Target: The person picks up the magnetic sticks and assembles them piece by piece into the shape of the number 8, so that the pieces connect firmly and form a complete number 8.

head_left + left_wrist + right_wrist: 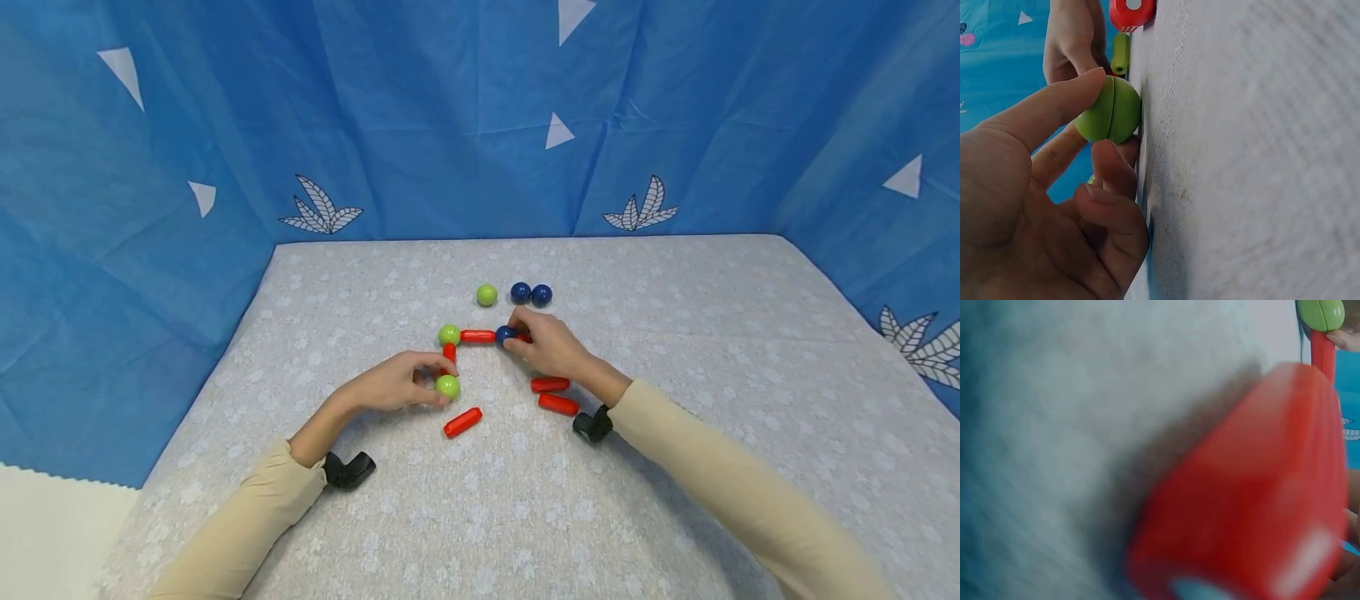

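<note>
My left hand [393,382] pinches a green ball [447,387] between thumb and fingers; the left wrist view shows a seam around this ball [1124,111]. A red rod [449,354] runs from it to a second green ball [449,335] at the corner. From that corner another red rod [478,336] reaches right to a blue ball [506,336]. My right hand [551,342] holds the blue ball between thumb and fingers. A bit of red rod [525,338] shows under the right fingers, mostly hidden.
Behind the joined pieces lie a loose green ball [487,295] and two blue balls [521,292]. One red rod [462,422] lies in front. Two more red rods [558,404] lie below my right wrist; one fills much of the right wrist view. A blue curtain [480,117] hangs behind the table.
</note>
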The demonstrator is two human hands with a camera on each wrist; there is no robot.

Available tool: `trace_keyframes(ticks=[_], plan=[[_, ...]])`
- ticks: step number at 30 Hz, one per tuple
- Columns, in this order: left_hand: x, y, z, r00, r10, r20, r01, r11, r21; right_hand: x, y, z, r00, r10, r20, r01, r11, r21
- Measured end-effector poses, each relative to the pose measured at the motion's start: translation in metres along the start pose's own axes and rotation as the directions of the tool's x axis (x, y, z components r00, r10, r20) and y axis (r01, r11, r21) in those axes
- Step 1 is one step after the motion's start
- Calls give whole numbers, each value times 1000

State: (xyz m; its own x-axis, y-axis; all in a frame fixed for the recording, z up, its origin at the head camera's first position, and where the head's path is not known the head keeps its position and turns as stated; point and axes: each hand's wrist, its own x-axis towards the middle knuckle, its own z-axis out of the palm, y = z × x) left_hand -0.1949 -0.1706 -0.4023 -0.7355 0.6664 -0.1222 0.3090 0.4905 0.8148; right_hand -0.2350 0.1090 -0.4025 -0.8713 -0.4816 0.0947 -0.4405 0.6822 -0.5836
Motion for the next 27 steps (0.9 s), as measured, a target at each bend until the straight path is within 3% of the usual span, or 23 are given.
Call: trace_keyframes(ticks=[6,15,27], plan=[[-1,-1,2,1000,-6,-5,6,1000,-1,-6,-1,-10,1000,14,15,-15,1000,17],[-2,1,1,1000,3,-8,-3,1000,5,-30,8,-30,1000,12,-13,-12,1000,-6],[-3,-1,0,999,5,-33,-7,998,-62,-48,24,-28,999,3,44,-2,1000,-16]])
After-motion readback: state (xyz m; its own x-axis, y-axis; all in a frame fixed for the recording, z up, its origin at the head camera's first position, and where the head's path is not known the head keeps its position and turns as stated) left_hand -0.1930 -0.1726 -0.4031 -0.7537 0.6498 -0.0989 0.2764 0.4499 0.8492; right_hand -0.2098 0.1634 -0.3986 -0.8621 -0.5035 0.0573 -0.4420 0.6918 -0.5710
